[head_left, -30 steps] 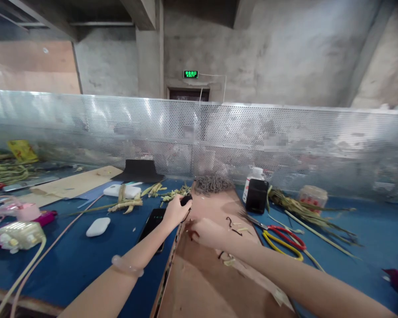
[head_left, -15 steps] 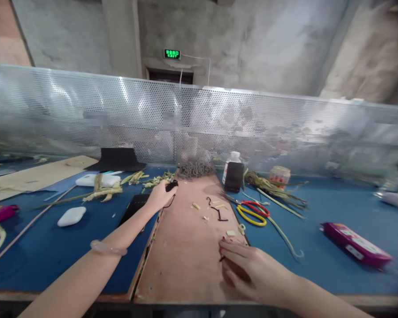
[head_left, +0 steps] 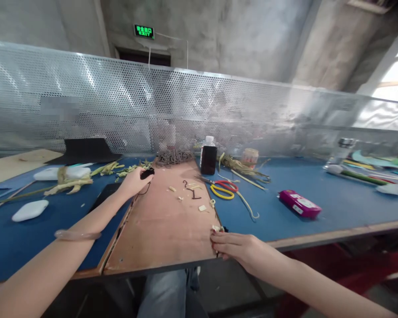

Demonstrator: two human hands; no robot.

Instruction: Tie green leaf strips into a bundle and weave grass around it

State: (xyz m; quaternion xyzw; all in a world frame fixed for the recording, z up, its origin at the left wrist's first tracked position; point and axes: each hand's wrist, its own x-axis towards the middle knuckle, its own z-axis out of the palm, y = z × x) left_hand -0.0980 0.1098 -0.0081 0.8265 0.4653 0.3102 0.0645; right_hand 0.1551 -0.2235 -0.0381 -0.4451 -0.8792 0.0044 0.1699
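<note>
My left hand [head_left: 134,181] reaches over the far left part of the wooden board [head_left: 152,225], its fingers closed round a small black object [head_left: 147,173] with a dark thread hanging below it. At the board's near right edge, my right hand [head_left: 235,245] has its fingers pressed together over small pale and dark bits [head_left: 216,228]; what they hold is mostly hidden. Between the hands lie dark bent pieces [head_left: 195,194] and pale scraps [head_left: 202,208]. Scissors with red and yellow handles [head_left: 223,190] rest just right of the board.
Behind the board are a curly grey bundle [head_left: 174,157] and a bottle with a black front [head_left: 208,160]. Dried stalks [head_left: 242,168] and a magenta packet [head_left: 299,204] lie to the right. A white case [head_left: 30,210] is at left. A perforated metal screen [head_left: 185,101] stands behind.
The view has turned to the right and shows more floor. My right hand has moved to the board's near right edge, its fingers closer together. My left hand still holds the black object.
</note>
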